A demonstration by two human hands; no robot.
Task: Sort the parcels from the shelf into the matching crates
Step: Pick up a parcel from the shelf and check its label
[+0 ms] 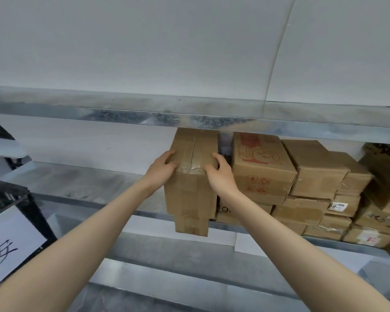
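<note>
The left hand (161,170) and right hand (221,174) gripped the taped parcel (190,194), fingers curled over its top corners; it sat at the shelf (83,185) edge. Other boxes (265,170) stood at its 3 o'clock.

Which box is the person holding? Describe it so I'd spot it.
On the grey metal shelf, cardboard boxes fill the right side. It is the tall plain brown box at the stack's left end, gripped by the left hand and right hand; its neighbour bears red print.
</note>
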